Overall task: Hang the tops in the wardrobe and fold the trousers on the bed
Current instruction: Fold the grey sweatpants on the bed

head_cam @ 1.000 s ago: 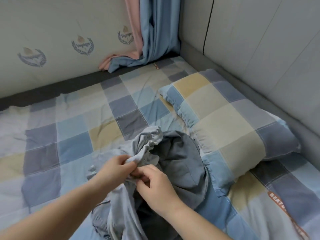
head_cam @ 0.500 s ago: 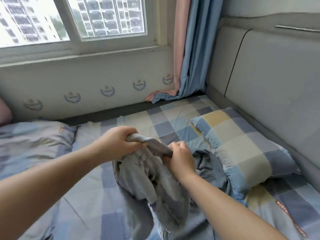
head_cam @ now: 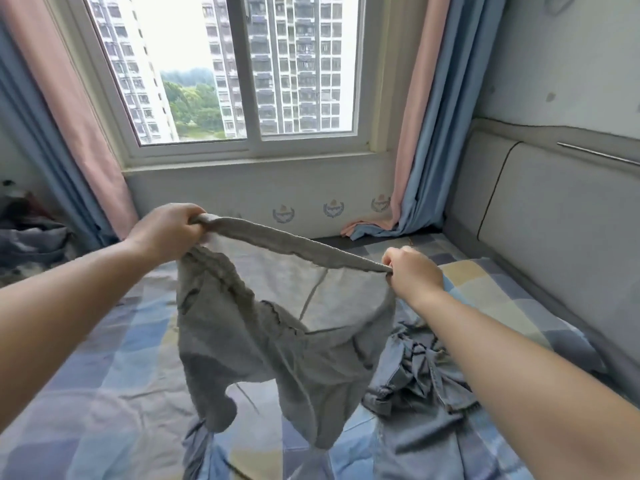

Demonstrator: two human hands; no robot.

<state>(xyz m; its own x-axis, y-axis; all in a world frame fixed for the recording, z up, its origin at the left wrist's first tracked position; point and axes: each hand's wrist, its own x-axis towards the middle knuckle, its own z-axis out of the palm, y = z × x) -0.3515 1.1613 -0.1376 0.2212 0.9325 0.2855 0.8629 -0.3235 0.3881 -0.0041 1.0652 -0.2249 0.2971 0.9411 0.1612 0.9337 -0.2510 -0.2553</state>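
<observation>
checked bed (head_cam: pixel 104 393) — one grey trousers (head_cam: pixel 263 341) held up, left hand (head_cam: pixel 166 230), right hand (head_cam: pixel 412 271) fingers gripping waistband; one denim garment (head_cam: pixel 422 375) beside.

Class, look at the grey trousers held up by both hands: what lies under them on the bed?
Under the grey trousers lies the checked bed sheet, and to the right a crumpled blue denim garment. The sheet directly behind the hanging cloth is covered.

- Left hand (head_cam: pixel 166 230) and right hand (head_cam: pixel 414 271): bare, without gloves, rings or watch.
- Both forearms bare; no sleeve shows anywhere in view.
</observation>
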